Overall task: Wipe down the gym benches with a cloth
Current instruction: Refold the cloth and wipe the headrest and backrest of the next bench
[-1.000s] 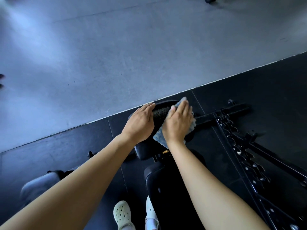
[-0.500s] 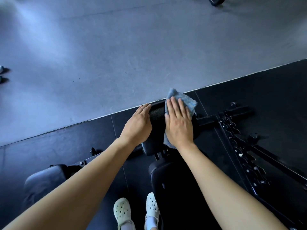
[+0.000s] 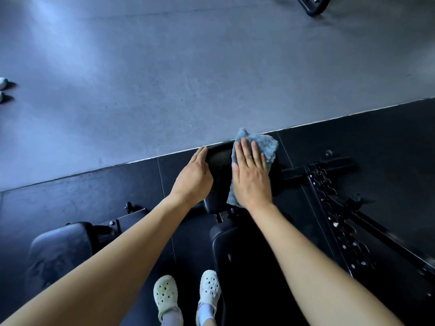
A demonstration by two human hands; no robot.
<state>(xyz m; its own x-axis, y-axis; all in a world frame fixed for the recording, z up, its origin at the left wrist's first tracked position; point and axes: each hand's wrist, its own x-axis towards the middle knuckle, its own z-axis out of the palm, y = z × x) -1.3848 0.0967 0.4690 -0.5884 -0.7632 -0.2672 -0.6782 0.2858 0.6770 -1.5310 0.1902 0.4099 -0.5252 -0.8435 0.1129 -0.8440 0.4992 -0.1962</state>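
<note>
- My right hand [image 3: 250, 177] lies flat, fingers straight and slightly spread, pressing the blue cloth [image 3: 266, 143] onto the small black bench pad [image 3: 217, 161] so the whole palm can rub.
- My left hand [image 3: 194, 177], fingers straight and together, rests against the pad's left edge, probably to steady it.
- The cloth covers the pad's right half, its far corner poking past my fingertips.

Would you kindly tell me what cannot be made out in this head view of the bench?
- Head view: bench pad surface beneath the cloth, covered by it and the right hand.
- Head view: black equipment at top, cut off by the frame edge.
- Head view: pale objects at left, cut off, unidentifiable.
</note>
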